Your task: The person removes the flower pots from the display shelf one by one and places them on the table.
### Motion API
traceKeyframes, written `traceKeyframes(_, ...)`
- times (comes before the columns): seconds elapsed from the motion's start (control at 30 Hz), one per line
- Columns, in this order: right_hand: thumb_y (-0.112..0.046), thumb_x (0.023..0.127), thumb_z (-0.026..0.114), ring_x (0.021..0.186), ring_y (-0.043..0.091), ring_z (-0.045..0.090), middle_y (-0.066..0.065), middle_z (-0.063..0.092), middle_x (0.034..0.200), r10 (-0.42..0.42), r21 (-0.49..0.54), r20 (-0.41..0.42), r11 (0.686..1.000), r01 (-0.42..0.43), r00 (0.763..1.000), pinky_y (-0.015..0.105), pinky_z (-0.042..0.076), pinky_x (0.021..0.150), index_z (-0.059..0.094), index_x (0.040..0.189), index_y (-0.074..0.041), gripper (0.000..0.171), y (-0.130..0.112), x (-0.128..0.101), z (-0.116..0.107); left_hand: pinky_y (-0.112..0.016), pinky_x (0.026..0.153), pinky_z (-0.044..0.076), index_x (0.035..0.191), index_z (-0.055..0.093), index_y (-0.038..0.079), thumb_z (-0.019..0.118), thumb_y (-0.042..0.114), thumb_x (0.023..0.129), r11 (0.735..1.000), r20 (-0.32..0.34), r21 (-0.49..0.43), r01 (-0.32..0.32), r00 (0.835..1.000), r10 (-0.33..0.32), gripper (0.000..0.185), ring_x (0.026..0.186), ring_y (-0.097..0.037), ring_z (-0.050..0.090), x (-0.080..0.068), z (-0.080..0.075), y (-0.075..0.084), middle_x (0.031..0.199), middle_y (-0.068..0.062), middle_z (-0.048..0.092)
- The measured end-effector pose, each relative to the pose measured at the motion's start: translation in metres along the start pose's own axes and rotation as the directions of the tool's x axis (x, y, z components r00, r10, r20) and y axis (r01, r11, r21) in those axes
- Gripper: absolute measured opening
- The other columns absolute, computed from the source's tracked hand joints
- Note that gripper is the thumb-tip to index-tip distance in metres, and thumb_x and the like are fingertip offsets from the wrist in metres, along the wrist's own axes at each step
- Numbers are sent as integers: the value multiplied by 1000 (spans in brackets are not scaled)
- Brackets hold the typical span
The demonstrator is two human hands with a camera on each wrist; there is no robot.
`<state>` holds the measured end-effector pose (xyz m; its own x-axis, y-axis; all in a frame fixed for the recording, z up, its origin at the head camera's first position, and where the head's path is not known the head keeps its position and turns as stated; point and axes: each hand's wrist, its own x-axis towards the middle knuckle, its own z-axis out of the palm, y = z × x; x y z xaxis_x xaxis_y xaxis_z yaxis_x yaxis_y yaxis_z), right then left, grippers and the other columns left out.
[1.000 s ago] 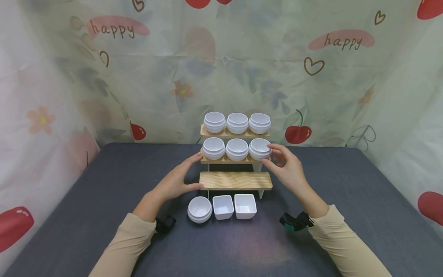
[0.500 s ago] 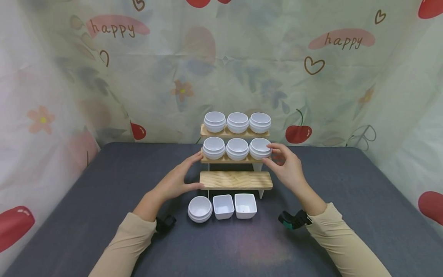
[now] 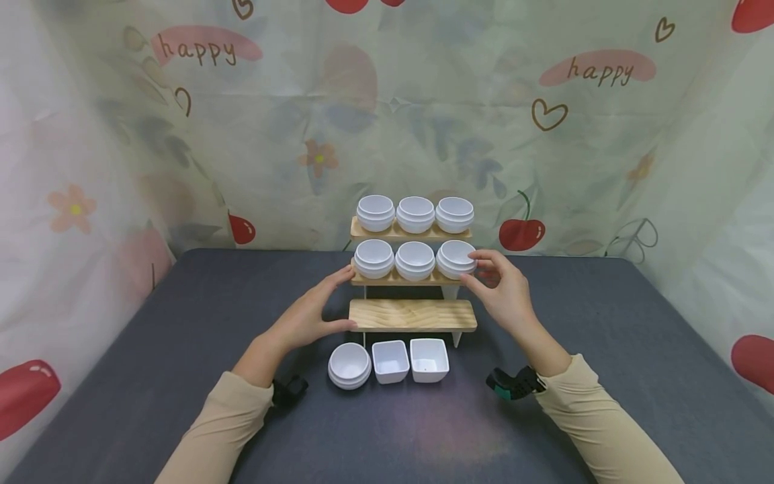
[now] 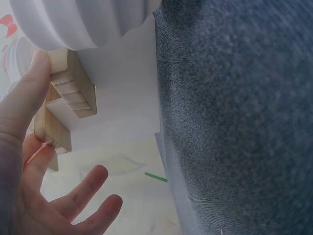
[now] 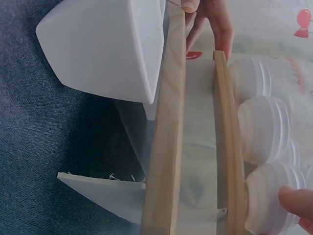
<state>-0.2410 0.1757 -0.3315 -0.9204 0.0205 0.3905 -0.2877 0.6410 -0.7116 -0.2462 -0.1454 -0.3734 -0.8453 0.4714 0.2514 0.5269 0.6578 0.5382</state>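
A three-tier wooden rack (image 3: 411, 314) stands mid-table. Its top and middle shelves each carry three white round bowls; the bottom shelf is bare. My right hand (image 3: 480, 272) pinches the rightmost middle-shelf bowl (image 3: 455, 259) between thumb and forefinger; one fingertip (image 5: 296, 200) shows on that bowl (image 5: 266, 210) in the right wrist view. My left hand (image 3: 338, 299) is spread at the rack's left end, forefinger touching the middle shelf and thumb touching the bottom shelf. In the left wrist view, the left hand (image 4: 29, 147) rests a finger against the wooden edge (image 4: 73, 93).
On the dark grey table (image 3: 181, 336), in front of the rack, sit a round white bowl (image 3: 349, 364) and two square white bowls (image 3: 390, 360) (image 3: 429, 358). A printed curtain (image 3: 302, 121) closes off the back and sides.
The right hand's fingers have drawn slightly closer around the right middle-shelf bowl. The left hand and the rack have not moved.
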Motion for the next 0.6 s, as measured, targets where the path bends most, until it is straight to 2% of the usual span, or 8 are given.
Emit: traceKeyframes(0.6, -18, 83, 71, 101, 35, 63, 22, 65, 111, 1, -9, 3, 1000, -1, 1000, 47, 51, 89, 58, 118, -8, 38, -3, -4, -4, -52, 111, 31, 147, 26, 15, 77, 30, 76, 1000, 3, -3, 2, 1000, -2, 89, 141, -29, 29, 1, -1, 1, 156, -7, 23)
